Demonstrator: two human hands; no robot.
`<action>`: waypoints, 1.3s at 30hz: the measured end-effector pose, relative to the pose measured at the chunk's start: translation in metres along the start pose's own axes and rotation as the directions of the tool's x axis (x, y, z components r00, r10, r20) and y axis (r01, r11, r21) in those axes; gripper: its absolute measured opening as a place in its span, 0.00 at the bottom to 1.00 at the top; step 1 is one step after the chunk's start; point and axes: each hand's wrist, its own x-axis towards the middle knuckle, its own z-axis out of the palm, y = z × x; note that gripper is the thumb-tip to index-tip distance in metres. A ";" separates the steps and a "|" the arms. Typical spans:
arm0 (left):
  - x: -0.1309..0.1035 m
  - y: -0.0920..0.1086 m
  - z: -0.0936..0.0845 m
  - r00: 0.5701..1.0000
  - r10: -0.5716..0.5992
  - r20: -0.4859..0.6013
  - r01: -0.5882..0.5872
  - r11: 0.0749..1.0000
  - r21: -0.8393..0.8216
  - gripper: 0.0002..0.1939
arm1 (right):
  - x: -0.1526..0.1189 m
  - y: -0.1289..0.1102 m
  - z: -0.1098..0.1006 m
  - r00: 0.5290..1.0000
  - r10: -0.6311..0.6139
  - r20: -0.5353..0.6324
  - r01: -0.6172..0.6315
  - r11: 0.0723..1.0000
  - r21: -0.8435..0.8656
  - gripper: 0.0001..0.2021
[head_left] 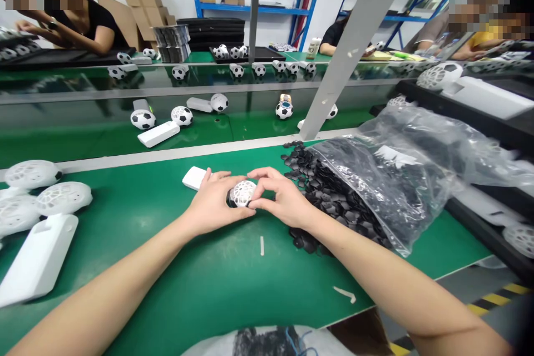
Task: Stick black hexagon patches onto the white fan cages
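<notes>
My left hand [214, 200] wraps round a white soccer-ball-shaped plastic shell [243, 193] with open lattice cut-outs and a black patch on its left side. The thumb and fingers of my right hand [277, 197] are pinched at the shell's right edge; whatever sits between the fingertips is hidden. A white handle-shaped part [194, 178] extends behind my left fingers, and I cannot tell whether it joins the shell. Just right of my right hand lies a heap of small black plastic pieces [340, 200], spilling from a clear plastic bag [387, 161].
White lattice shells [64, 197] with handles lie at the left. Beyond the bench, ball-shaped units [182, 115] rest on a green conveyor [233, 133]. A slanted grey post [354, 44] rises ahead. Black trays [496, 122] stand at the right. Co-workers [89, 28] sit across the line.
</notes>
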 end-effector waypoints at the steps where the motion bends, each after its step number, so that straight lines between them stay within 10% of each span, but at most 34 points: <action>1: 0.000 0.000 0.000 1.000 -0.004 -0.006 0.004 1.000 -0.010 0.33 | 0.001 0.001 0.002 0.999 0.035 0.010 -0.035 0.998 0.053 0.06; 6: 0.002 -0.001 -0.003 1.000 0.007 -0.002 -0.007 0.999 -0.053 0.30 | 0.003 0.006 -0.001 0.986 0.163 0.027 -0.165 0.971 0.173 0.09; 13: 0.000 -0.007 -0.002 0.993 0.076 0.094 -0.071 0.996 -0.049 0.39 | -0.003 0.016 -0.032 0.918 0.375 0.132 -0.296 0.866 -0.402 0.10; 22: -0.008 0.008 -0.002 0.983 0.045 0.177 -0.024 0.992 -0.121 0.34 | -0.005 0.013 -0.033 0.898 0.379 0.222 -0.265 0.871 -0.414 0.04; 30: -0.004 -0.002 -0.001 0.959 0.216 0.181 -0.159 0.945 -0.286 0.31 | -0.008 0.000 -0.026 0.893 0.365 0.263 -0.422 0.883 0.204 0.06; 36: -0.002 -0.006 -0.004 0.949 0.263 0.174 -0.203 0.931 -0.304 0.31 | -0.008 -0.006 -0.024 0.997 -0.034 0.076 0.049 0.976 -0.210 0.04; 39: -0.004 -0.002 -0.002 0.957 0.242 0.162 -0.189 0.939 -0.286 0.31 | -0.008 -0.011 -0.026 0.998 -0.050 0.039 0.060 0.936 -0.348 0.07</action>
